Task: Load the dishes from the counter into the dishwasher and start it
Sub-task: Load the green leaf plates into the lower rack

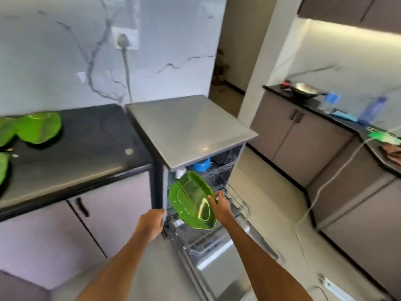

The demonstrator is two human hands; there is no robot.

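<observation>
The loading is partway through, judging by how things are lying; the dishwasher [191,127] is standing with its door dropped open and its racks pulled forward, and a blue cup [201,165] and a small white item [180,173] are already sitting in the upper rack [219,170]; the right hand [220,206] is holding a green leaf-shaped plate [192,203] by its right edge, its grip closing on the rim with the thumb showing over the top, and the plate is hanging tilted on edge above the lower rack [236,200], not yet seated between any tines as far as the blur is letting me tell; the left hand [152,223] is reaching to the front left corner of the machine, its fingers curling at the frame edge, though whether its grip is actually closing on anything I cannot tell; more green plates [38,127] of the same kind are waiting on the black counter [91,148] to the left, at least three showing at the frame's edge, so several trips seem to be remaining; after those, the racks are needing to be pushed in, the door shut and the cycle started; none of that is looking begun.
</observation>
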